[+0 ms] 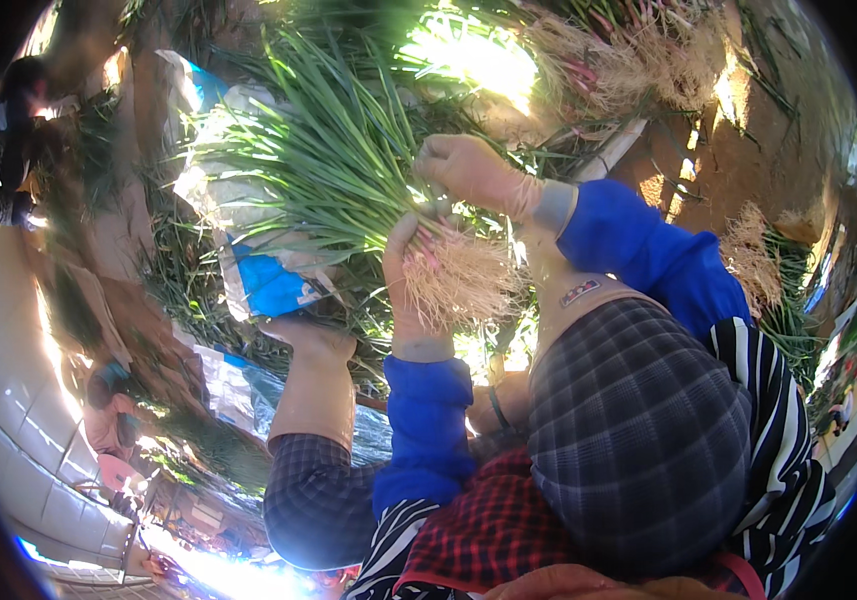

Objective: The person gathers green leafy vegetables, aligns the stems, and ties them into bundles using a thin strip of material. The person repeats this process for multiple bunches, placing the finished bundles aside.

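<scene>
My left hand (400, 277), in a pale glove with a grey cuff, grips a bunch of leafy allium greens (331, 150) that look like young garlic. Its fingers wrap the stems just above the pinkish bases. Pale stringy roots (466, 277) hang toward me, while the long green leaves fan out to the upper left. Gloved too, my right hand (473, 171) is curled beside the upper stems, right of the leaves. Whether its bent fingers pinch anything is hidden.
A white and blue printed sack (267, 281) lies under the leaves. More rooted bunches (646, 60) lie at the upper right, another root cluster (752, 251) at the right. My bare foot (316, 335) rests by the sack. Another person (12, 142) is at far left.
</scene>
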A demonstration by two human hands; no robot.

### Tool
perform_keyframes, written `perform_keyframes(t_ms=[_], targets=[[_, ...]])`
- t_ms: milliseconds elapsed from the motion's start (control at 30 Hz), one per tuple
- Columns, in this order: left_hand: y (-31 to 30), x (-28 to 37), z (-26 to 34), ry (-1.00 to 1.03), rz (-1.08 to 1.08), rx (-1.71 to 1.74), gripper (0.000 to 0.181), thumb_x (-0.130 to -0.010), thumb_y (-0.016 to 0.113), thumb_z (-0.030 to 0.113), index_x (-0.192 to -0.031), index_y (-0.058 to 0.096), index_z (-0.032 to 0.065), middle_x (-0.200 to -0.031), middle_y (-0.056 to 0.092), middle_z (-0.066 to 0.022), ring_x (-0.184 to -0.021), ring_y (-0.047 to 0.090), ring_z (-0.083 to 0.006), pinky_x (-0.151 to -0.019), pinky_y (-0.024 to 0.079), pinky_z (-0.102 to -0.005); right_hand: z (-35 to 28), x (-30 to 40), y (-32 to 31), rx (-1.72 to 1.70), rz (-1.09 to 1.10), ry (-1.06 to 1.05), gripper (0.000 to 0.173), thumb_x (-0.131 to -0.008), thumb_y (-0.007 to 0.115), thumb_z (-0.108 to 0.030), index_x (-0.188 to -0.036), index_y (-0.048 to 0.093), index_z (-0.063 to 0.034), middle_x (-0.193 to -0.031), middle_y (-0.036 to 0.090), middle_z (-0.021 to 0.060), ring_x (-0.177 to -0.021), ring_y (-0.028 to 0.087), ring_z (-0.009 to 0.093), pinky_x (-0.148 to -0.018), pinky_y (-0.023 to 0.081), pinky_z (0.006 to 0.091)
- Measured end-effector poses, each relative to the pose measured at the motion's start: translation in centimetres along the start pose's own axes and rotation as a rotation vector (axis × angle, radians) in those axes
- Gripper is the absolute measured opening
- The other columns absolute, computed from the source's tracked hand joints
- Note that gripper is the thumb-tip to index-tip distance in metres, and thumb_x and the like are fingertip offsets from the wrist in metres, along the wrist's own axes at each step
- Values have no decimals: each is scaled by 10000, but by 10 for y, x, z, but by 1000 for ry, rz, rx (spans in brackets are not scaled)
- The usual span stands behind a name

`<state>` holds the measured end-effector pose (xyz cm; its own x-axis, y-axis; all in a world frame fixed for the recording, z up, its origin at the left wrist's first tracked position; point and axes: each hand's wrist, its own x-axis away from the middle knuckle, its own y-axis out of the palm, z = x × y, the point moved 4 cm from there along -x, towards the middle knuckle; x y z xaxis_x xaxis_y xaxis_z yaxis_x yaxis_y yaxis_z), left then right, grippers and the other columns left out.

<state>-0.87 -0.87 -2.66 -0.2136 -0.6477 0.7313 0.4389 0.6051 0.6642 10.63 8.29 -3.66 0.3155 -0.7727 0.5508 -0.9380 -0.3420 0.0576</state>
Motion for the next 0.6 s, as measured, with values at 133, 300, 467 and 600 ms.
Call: perform_keyframes(t_ms=[133, 300, 467, 600], targets=[[12, 6, 1, 51, 19, 22, 244, -882, 524, 211, -978, 563, -9, -901, 578, -107, -826, 553, -229, -774, 484, -413, -3, 4, 7, -250, 55, 84, 142, -869, 548, -146, -816, 586, -19, -649, 578, 33, -539, 532, 103, -507, 441, 246], [24, 3, 4, 76, -114, 125, 240, -870, 537, 224, -916, 542, -12, -855, 539, -98, -727, 477, -197, -665, 430, -345, -4, 7, 15, -544, 135, 180, 115, -883, 533, -91, -794, 547, -20, -648, 571, 44, -506, 506, 117, -446, 436, 259], [39, 10, 11, 149, -210, 112, 213, -870, 542, 228, -879, 515, 16, -781, 470, -45, -694, 438, -151, -653, 399, -321, -19, 10, 20, -630, 63, 189, 136, -900, 524, -122, -809, 538, -22, -648, 551, 38, -499, 505, 128, -437, 439, 272], [42, 2, 4, 143, -259, 53, 198, -875, 537, 234, -849, 501, 41, -763, 430, -22, -693, 409, -135, -676, 378, -312, -12, 8, 11, -616, 132, 166, 151, -903, 510, -129, -800, 545, -25, -643, 542, 39, -499, 505, 128, -431, 441, 282]])
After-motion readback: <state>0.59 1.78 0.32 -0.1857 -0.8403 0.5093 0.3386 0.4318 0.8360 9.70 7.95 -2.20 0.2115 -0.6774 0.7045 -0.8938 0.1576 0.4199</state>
